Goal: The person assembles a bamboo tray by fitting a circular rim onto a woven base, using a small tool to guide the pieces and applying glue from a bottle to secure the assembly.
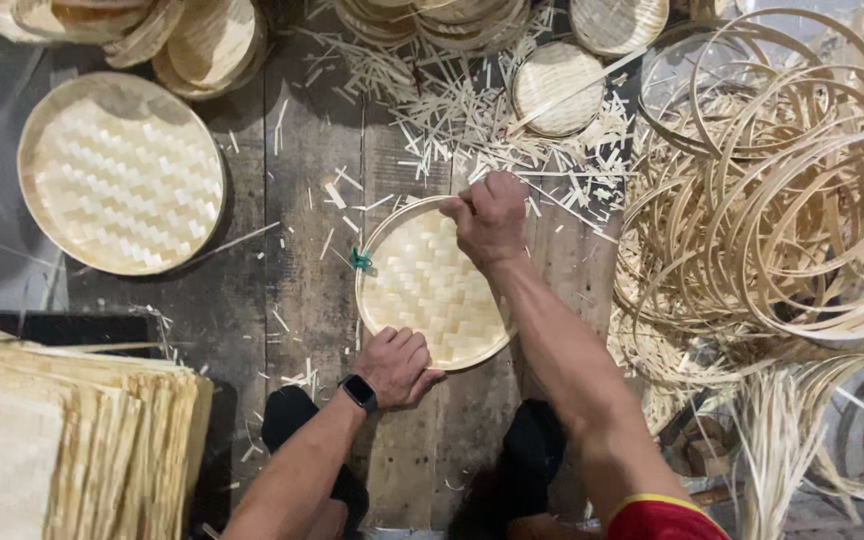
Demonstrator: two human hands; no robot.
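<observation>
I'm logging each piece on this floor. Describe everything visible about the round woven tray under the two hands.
The round woven tray is a shallow, pale straw-coloured disc, apparently of bamboo strips plaited in a zigzag pattern, with a thin hoop rim. It lies flat, face up, on dark wooden planks among scattered offcuts. A small green clip sits at its left rim. The left hand presses on the near edge; the right hand grips the far rim, pinching it. It looks whole and clean.

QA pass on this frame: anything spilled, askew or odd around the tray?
Cut bamboo slivers lie strewn over the floorboards beyond the tray. A small green clip sits on its left rim. Both hands, left and right, press the rim.
</observation>
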